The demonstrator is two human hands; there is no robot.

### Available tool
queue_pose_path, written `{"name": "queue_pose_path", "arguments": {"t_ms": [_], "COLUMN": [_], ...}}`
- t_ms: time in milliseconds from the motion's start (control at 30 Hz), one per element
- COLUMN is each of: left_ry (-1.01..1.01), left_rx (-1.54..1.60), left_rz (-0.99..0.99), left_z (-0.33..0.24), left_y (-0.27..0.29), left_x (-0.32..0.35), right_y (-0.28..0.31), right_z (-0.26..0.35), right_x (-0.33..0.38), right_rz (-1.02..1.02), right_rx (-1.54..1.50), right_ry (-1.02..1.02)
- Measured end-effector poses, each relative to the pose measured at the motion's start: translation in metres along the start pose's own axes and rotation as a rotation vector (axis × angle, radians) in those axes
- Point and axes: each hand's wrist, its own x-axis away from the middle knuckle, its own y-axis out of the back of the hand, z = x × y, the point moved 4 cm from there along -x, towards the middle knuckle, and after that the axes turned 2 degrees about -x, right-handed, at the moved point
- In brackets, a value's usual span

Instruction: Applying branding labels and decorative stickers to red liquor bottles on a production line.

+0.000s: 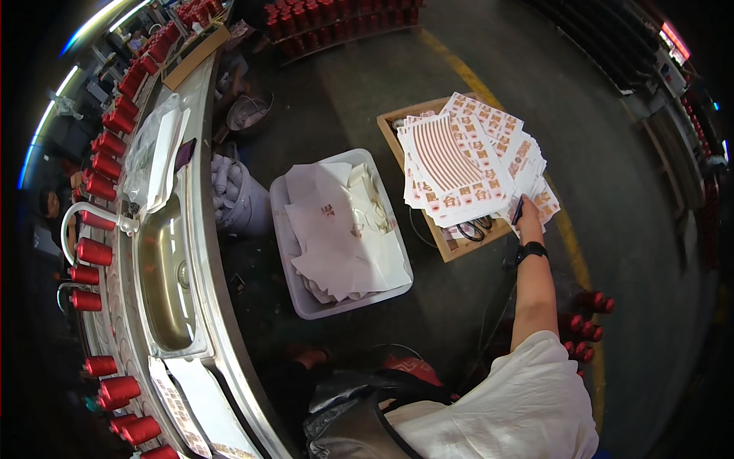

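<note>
In the head view, the only view you have, your right hand (529, 216) is at the lower right edge of a loose, fanned pile of white sheets printed in red and gold (462, 161). The pile lies on a shallow tray with a pale wooden frame (457, 252) and overhangs its right side. Your fingers look closed around a small, slim, dark object (518, 211), which you hold just over the sheets; whether any fingertip also pinches paper, you cannot tell. Your left hand is out of sight, so its state cannot be told.

Expect each sheet to be light and thin, bending easily and likely to crease; the whole pile should weigh noticeably more. The layers lie at different angles and would probably slide over one another, so support a stack from beneath and pinch a single sheet by a free corner or edge.

Much is hard to make out. The top sheets hide most of those below and nearly all of the tray's inside. Black loops (475, 227) poke out at the pile's lower edge, perhaps scissor handles, but the rest is covered. In the pale grey rectangular plastic tub (359, 304) to the left, plain-looking white sheets (329, 252) overlap, hiding the bottom.
</note>
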Motion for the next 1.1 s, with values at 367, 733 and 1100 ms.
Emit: {"name": "queue_pose_path", "arguments": {"t_ms": [367,733,1100], "left_ry": [-0.009,-0.040,-0.073], "left_rx": [-0.008,0.009,0.020], "left_rz": [0.011,0.028,0.042], "left_z": [0.000,0.004,0.007], "left_y": [0.003,0.008,0.017], "left_x": [-0.001,-0.004,-0.005], "right_y": [-0.016,-0.036,-0.006], "right_z": [0.007,0.001,-0.038], "right_x": [-0.012,-0.018,-0.028], "right_rz": [0.088,-0.247,-0.016], "right_rx": [-0.193,0.119,-0.589], "right_ry": [0.047,0.560,0.037]}}
